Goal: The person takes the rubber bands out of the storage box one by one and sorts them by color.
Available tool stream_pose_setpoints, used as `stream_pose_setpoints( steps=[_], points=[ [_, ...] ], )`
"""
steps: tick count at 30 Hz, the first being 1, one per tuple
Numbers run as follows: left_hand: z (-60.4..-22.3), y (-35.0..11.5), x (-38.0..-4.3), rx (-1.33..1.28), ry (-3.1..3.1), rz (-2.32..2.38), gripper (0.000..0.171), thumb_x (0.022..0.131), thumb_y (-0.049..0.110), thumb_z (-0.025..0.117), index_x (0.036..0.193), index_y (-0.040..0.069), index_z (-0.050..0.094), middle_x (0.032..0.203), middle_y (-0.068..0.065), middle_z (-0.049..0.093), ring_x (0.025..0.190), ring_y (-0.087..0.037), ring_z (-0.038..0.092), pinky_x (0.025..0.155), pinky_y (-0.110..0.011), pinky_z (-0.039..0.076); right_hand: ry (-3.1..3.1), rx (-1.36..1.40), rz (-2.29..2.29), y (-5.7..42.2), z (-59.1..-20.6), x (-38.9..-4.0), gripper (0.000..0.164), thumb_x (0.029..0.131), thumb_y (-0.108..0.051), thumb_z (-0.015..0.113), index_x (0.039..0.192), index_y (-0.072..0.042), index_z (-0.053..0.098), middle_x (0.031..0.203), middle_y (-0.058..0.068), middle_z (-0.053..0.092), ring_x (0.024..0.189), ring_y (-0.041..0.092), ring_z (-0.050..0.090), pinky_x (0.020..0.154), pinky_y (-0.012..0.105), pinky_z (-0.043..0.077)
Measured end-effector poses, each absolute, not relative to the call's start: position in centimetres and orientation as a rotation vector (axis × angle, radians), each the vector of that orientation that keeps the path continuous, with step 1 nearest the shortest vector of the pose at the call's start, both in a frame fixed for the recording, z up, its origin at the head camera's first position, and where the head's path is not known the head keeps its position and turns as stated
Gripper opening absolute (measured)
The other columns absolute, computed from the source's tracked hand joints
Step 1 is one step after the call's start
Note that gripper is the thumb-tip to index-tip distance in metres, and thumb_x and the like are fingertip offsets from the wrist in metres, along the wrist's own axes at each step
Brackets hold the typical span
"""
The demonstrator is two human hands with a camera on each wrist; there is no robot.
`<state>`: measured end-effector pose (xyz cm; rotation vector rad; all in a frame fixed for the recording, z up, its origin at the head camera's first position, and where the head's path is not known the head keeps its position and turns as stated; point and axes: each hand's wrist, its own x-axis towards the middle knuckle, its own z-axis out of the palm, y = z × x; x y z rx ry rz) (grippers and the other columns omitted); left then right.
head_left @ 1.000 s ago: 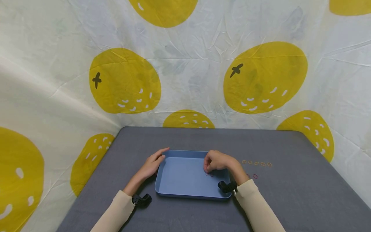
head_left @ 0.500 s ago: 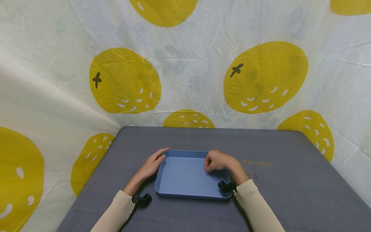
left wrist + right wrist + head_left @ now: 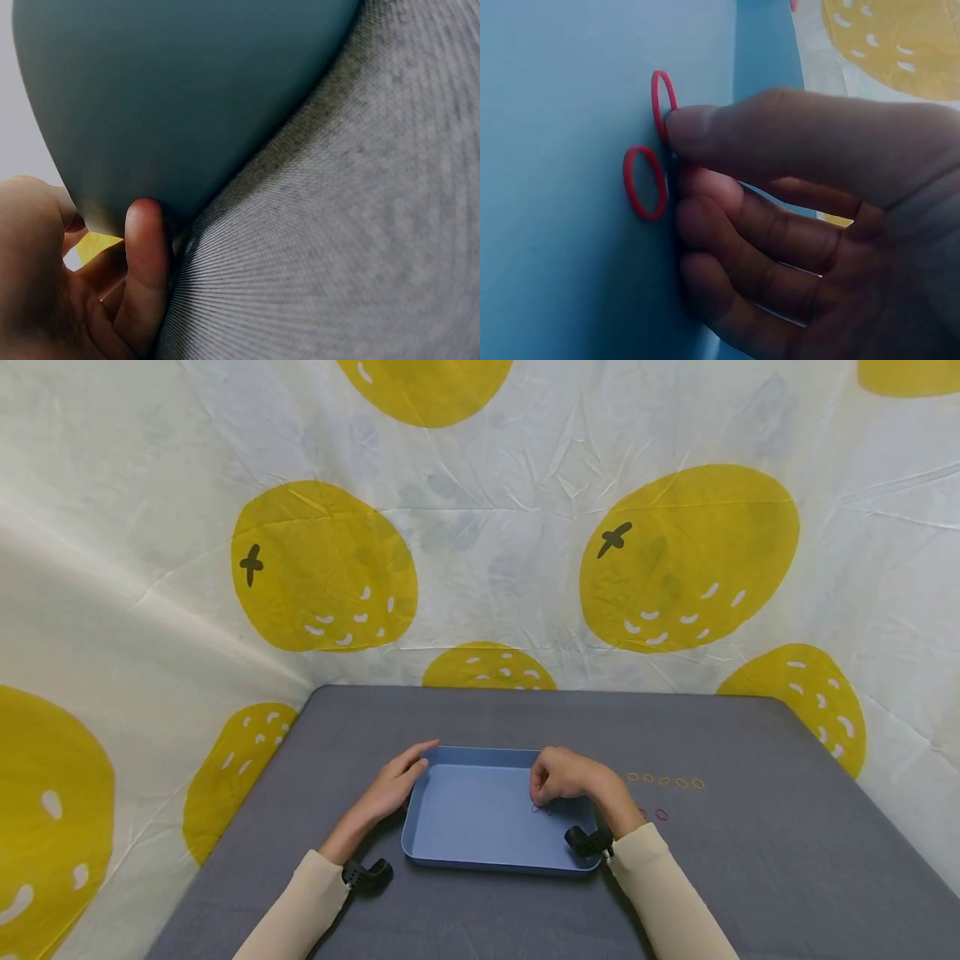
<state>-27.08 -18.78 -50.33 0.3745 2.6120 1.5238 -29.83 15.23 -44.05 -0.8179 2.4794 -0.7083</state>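
Observation:
A shallow blue tray (image 3: 480,818) lies on the grey table. My left hand (image 3: 392,787) rests along its left side, fingers fairly straight and touching the wall near the far corner; in the left wrist view one fingertip (image 3: 145,225) lies against the tray's outside. Inside the tray's right part, my right hand (image 3: 558,775) is low over the floor with its fingers curled. Its thumb and forefinger pinch the edge of a red rubber band (image 3: 657,94). A second red rubber band (image 3: 627,184) lies beside it on the tray floor, apart from the fingers.
To the right of the tray, several yellow-orange rubber bands (image 3: 663,781) form a row on the table (image 3: 750,877). Nearer, a red rubber band (image 3: 662,815) lies beside another partly hidden by the right wrist. A fruit-printed cloth (image 3: 495,568) hangs behind the table.
My right hand has shifted very slightly right, staying low in the tray at the red rubber bands. The left hand and the tray stay in place.

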Motion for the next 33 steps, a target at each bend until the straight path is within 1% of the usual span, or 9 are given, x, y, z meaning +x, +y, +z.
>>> stream_pose_setpoints(
  steps=[8,18,23,26,28,30,31,32,33],
  points=[
    [-50.4,-18.7,-27.2,0.375,2.617,1.527,0.043,0.112,0.031,0.045,0.155,0.03,0.048,0.162,-0.002,0.046,0.147,-0.033,0.045,0.117,-0.061,0.036,2.492,-0.839,-0.67,15.2,-44.2,-29.9,0.016,0.083,-0.005,0.078,0.069,-0.013,0.073,0.063,-0.008,0.057,0.058,0.008,0.049,0.054,0.024,0.039],
    [-50.4,-18.7,-27.1,0.371,2.615,1.53,0.043,0.112,0.03,0.045,0.155,0.031,0.049,0.162,-0.004,0.046,0.146,-0.031,0.047,0.115,-0.06,0.037,2.355,-0.925,-0.81,15.8,-44.2,-30.2,0.011,0.085,-0.002,0.072,0.075,-0.006,0.074,0.065,-0.004,0.064,0.057,0.007,0.05,0.054,0.023,0.037],
    [-50.3,-18.7,-27.1,0.358,2.612,1.534,0.043,0.112,0.029,0.045,0.155,0.03,0.049,0.161,-0.004,0.047,0.143,-0.029,0.049,0.113,-0.058,0.039,2.279,-0.928,-0.9,15.9,-43.9,-30.2,0.008,0.086,0.001,0.069,0.08,-0.001,0.074,0.07,0.0,0.067,0.06,0.01,0.057,0.056,0.024,0.046],
    [-50.3,-18.6,-27.0,0.349,2.624,1.523,0.042,0.112,0.03,0.045,0.154,0.032,0.05,0.159,-0.005,0.049,0.135,-0.027,0.053,0.107,-0.052,0.044,2.246,-0.923,-0.936,16.0,-43.7,-30.2,0.007,0.087,0.002,0.067,0.084,0.001,0.073,0.073,0.0,0.068,0.063,0.014,0.061,0.06,0.027,0.052],
    [-50.4,-18.7,-27.0,0.344,2.638,1.507,0.042,0.112,0.031,0.045,0.154,0.033,0.05,0.154,-0.007,0.053,0.126,-0.028,0.057,0.097,-0.047,0.049,2.23,-0.933,-0.957,16.2,-43.5,-30.2,0.007,0.087,0.003,0.066,0.085,0.003,0.073,0.075,0.002,0.07,0.065,0.016,0.063,0.062,0.03,0.055],
    [-50.5,-18.7,-27.1,0.343,2.652,1.49,0.042,0.112,0.032,0.046,0.154,0.033,0.05,0.151,-0.009,0.056,0.119,-0.027,0.059,0.091,-0.042,0.049,2.228,-0.943,-0.972,16.3,-43.3,-30.2,0.007,0.087,0.003,0.066,0.086,0.003,0.074,0.077,0.002,0.071,0.066,0.015,0.064,0.063,0.03,0.056],
    [-50.5,-18.7,-27.1,0.346,2.658,1.485,0.042,0.112,0.032,0.046,0.154,0.032,0.05,0.15,-0.009,0.056,0.12,-0.026,0.059,0.091,-0.04,0.049,2.232,-0.949,-0.977,16.5,-43.2,-30.2,0.008,0.088,0.002,0.066,0.086,0.002,0.074,0.078,0.002,0.071,0.067,0.014,0.064,0.064,0.03,0.055],
    [-50.5,-18.7,-27.1,0.347,2.66,1.482,0.042,0.112,0.032,0.046,0.154,0.032,0.05,0.149,-0.009,0.057,0.118,-0.026,0.06,0.09,-0.039,0.048,2.232,-0.961,-0.985,16.6,-43.1,-30.2,0.008,0.087,0.002,0.066,0.086,0.001,0.074,0.078,0.003,0.072,0.068,0.013,0.064,0.064,0.029,0.055],
    [-50.5,-18.7,-27.1,0.35,2.657,1.481,0.042,0.112,0.032,0.046,0.154,0.031,0.05,0.146,-0.011,0.059,0.113,-0.027,0.062,0.085,-0.039,0.051,2.236,-0.969,-0.989,16.7,-43.0,-30.2,0.008,0.088,0.003,0.066,0.086,0.001,0.074,0.079,0.003,0.072,0.068,0.013,0.064,0.064,0.028,0.054]
  ],
)
